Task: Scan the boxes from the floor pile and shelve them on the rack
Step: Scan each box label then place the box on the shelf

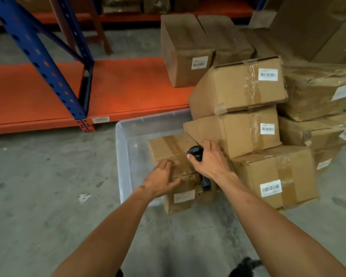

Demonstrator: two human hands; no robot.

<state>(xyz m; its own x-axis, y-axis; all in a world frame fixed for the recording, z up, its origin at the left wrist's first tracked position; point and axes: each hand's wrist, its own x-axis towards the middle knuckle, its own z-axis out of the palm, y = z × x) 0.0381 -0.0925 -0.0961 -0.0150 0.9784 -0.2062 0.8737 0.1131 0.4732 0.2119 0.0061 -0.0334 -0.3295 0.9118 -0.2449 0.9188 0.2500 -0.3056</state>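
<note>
A small cardboard box (173, 151) with a white label on its near face lies tilted in a clear plastic tub (123, 148) on the floor. My left hand (161, 179) rests flat on the box's near left top, fingers apart. My right hand (209, 159) is closed around a black handheld scanner (196, 152) over the box's right side; the scanner's handle end pokes out below my wrist. To the right rises the pile of taped, labelled boxes (238, 86). The orange rack shelf (128, 86) sits low behind the tub.
A blue rack upright (38, 56) stands at the left on an orange beam. Two boxes (185, 48) sit on the shelf at the right. More boxes (316, 92) crowd the right side. Bare concrete floor (48, 186) spreads to the left and front.
</note>
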